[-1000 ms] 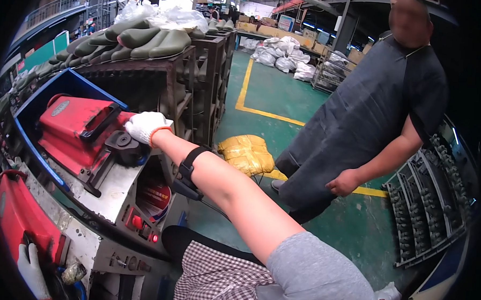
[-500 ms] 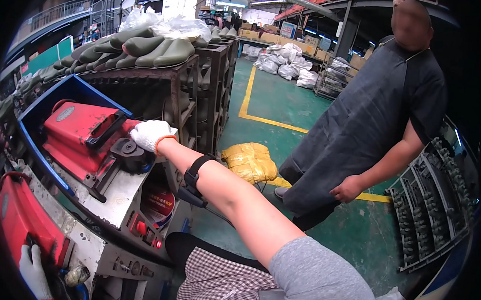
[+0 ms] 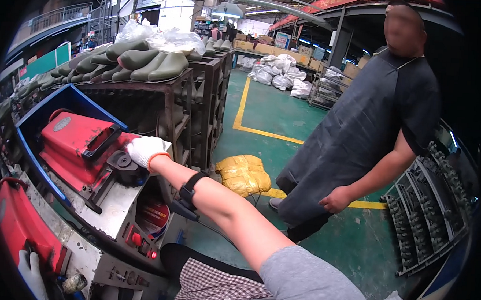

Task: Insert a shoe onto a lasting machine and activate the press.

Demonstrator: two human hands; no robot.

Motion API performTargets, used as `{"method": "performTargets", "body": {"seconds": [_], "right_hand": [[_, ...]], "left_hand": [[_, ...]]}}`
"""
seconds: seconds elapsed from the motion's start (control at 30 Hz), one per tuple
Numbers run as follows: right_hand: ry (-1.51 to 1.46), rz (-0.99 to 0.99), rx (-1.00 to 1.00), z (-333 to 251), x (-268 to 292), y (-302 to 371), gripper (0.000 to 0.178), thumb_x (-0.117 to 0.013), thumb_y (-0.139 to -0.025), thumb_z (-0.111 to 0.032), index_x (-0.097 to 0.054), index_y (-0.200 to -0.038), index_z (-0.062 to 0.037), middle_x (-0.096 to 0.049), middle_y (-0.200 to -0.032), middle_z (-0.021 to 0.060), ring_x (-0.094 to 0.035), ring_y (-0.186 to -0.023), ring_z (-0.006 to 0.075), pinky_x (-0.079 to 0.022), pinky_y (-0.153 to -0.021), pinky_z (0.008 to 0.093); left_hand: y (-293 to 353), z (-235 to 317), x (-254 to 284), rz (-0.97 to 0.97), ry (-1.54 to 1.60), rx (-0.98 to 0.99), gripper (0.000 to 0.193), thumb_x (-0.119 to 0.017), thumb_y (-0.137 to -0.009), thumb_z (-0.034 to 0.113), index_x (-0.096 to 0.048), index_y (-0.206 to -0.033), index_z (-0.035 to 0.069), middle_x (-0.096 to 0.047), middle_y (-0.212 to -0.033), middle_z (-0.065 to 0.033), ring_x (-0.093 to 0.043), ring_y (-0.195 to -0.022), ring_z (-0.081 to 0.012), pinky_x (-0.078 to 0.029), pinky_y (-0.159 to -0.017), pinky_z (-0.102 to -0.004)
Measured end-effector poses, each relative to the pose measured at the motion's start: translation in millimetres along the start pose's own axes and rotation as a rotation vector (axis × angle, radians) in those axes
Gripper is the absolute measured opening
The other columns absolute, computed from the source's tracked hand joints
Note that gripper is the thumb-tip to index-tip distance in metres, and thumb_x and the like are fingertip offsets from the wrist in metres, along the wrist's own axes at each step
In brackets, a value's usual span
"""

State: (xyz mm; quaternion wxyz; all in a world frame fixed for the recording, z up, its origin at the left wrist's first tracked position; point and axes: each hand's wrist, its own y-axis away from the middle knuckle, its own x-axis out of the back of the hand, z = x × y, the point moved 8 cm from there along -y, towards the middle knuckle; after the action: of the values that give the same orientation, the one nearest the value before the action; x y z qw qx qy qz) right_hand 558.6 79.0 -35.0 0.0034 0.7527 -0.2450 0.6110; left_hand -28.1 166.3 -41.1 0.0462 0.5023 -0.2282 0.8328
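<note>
My right hand, in a white knitted glove with an orange cuff, is closed at the front end of a red machine cover, beside a black round-topped part. Its fingertips are turned away, so what they hold is hidden. At the lower left edge, my left hand, in a pale glove, has its fingers hooked at the black handle of a second red cover. A black strap circles my right forearm.
A rack topped with green boot-shaped forms stands behind the machines. A person in a dark apron stands to the right, near a yellow-wrapped stool. Metal racks stand at far right. Red control knobs face me.
The view has shifted slightly, so the rack, stool and person sit a little further left. Both hands stay at the same places on the machines.
</note>
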Motion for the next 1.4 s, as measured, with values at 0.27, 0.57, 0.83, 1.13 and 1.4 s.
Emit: {"method": "performTargets", "body": {"seconds": [0.27,0.57,0.83,1.13,1.4], "right_hand": [[-0.137,0.045,0.065,-11.0,15.5,64.1,0.067,-0.045,-0.103,-0.045,-0.040,-0.161,-0.0112,-0.060,-0.144,0.0311,-0.061,-0.127,0.0538,-0.051,-0.106,0.0555],[-0.234,-0.376,0.083,-42.1,25.1,111.0,0.079,-0.055,-0.101,-0.055,-0.036,-0.165,-0.0116,-0.068,-0.134,0.0278,-0.068,-0.120,0.0445,-0.052,-0.106,0.0489],[-0.185,-0.194,0.338,-36.8,43.2,15.9,0.052,-0.059,-0.101,-0.044,-0.066,-0.139,-0.0100,-0.071,-0.128,0.0224,-0.069,-0.116,0.0395,-0.054,-0.100,0.0446],[0.054,-0.410,0.428,-120.2,-43.7,-113.3,0.112,-0.068,-0.087,-0.071,-0.027,-0.168,-0.0066,-0.040,-0.163,0.0320,-0.045,-0.149,0.0443,-0.039,-0.122,0.0449],[-0.630,-0.607,0.031,-116.7,-26.0,-118.2,0.075,-0.059,-0.095,-0.064,-0.062,-0.145,-0.0084,-0.070,-0.129,0.0117,-0.070,-0.101,0.0267,-0.055,-0.083,0.0408]], "left_hand": [[12.4,194.5,35.3,0.087,0.317,-0.294,0.058,-0.060,-0.093,0.004,-0.052,-0.150,0.001,-0.058,-0.143,-0.0137,-0.053,-0.137,-0.0254,-0.039,-0.118,-0.0369],[-47.3,371.4,-84.6,-0.141,-0.136,-0.892,0.057,-0.077,-0.082,0.025,-0.064,-0.135,0.009,-0.060,-0.139,-0.0200,-0.060,-0.127,-0.0396,-0.050,-0.107,-0.0474],[-102.0,386.0,-43.6,0.251,-0.301,-0.871,0.063,-0.081,-0.080,0.028,-0.062,-0.138,0.012,-0.064,-0.136,-0.0173,-0.065,-0.122,-0.0354,-0.050,-0.104,-0.0500],[-171.1,411.7,69.8,0.547,-0.356,-0.828,0.054,-0.067,-0.084,0.036,-0.068,-0.129,0.007,-0.070,-0.122,-0.0185,-0.066,-0.114,-0.0376,-0.051,-0.099,-0.0503],[-143.1,392.1,70.6,0.767,-0.358,-0.938,0.070,-0.073,-0.082,0.040,-0.062,-0.140,0.004,-0.062,-0.141,-0.0207,-0.057,-0.133,-0.0407,-0.035,-0.119,-0.0516]]}}
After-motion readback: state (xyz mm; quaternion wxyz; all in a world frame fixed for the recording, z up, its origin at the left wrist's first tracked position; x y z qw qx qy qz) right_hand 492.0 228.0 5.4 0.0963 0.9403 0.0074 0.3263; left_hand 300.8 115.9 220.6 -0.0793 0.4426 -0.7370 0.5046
